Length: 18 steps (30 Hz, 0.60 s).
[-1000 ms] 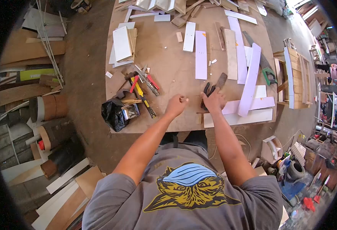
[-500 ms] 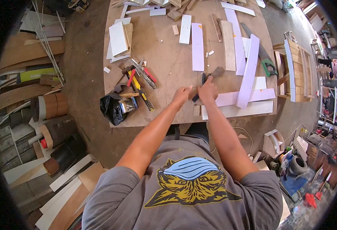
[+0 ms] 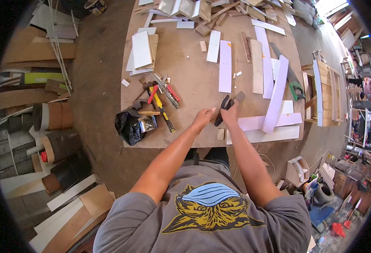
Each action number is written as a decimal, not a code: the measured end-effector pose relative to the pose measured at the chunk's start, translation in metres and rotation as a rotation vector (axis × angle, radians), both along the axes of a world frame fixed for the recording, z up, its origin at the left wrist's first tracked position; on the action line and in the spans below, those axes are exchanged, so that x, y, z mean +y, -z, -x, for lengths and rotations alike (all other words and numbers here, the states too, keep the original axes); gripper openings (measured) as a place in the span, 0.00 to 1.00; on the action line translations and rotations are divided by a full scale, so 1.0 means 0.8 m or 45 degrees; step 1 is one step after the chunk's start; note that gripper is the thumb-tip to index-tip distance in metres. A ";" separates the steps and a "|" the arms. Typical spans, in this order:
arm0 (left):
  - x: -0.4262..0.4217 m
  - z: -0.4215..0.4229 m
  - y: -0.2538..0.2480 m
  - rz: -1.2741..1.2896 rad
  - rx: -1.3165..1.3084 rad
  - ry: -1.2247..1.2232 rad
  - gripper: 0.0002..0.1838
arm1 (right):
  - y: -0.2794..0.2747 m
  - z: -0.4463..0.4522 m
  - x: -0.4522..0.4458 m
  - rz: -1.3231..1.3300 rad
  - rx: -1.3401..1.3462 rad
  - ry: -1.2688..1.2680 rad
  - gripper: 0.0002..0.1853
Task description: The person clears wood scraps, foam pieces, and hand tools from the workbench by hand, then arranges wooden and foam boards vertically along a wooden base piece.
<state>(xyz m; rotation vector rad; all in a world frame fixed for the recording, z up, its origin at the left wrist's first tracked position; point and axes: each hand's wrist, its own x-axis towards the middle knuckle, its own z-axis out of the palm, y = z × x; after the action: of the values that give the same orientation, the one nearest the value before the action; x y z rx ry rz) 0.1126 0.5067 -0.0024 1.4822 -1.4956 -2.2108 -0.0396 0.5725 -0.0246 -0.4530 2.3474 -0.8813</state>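
- Left hand: fingers curled together; whether they pinch anything small cannot be told.
- Right hand: fingers closed around a black tool, just beside the left hand, above the near part of the worktable.
- Lilac boards: right of the tool, some overlapping.
- Yellow-and-black hammer: well left, beside a black bag.

We look from a single camera worn on the head, set above the near edge of the table and facing forward and steeply down, close enough that our shirt fills the space nearest us, with floor beside the table
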 end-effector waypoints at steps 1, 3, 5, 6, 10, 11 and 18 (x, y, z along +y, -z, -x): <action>-0.005 -0.003 -0.008 -0.012 0.021 -0.026 0.30 | 0.002 -0.013 0.001 0.079 -0.088 0.038 0.49; -0.018 -0.011 -0.006 -0.094 0.052 -0.004 0.29 | -0.010 -0.050 0.005 0.182 -0.083 -0.038 0.48; -0.027 -0.023 -0.013 -0.106 0.044 0.048 0.28 | -0.042 -0.086 0.000 0.246 -0.299 -0.060 0.47; -0.032 -0.030 -0.029 -0.075 0.020 0.089 0.28 | -0.036 -0.103 0.002 0.257 -0.263 -0.127 0.45; -0.048 -0.075 -0.019 0.128 -0.138 -0.039 0.33 | -0.023 -0.164 -0.009 0.302 -0.035 -0.409 0.37; -0.055 -0.090 -0.020 0.150 -0.171 -0.098 0.34 | -0.024 -0.179 -0.015 0.312 0.050 -0.476 0.35; -0.149 -0.163 -0.085 0.284 -0.259 -0.723 0.29 | -0.080 -0.249 -0.141 0.688 -0.083 -0.748 0.39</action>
<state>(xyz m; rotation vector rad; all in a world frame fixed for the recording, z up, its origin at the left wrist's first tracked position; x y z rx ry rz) 0.2434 0.3873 0.0660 1.8098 -1.1251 -1.5588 0.1596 0.4598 0.0392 -1.2319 1.7285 -1.1882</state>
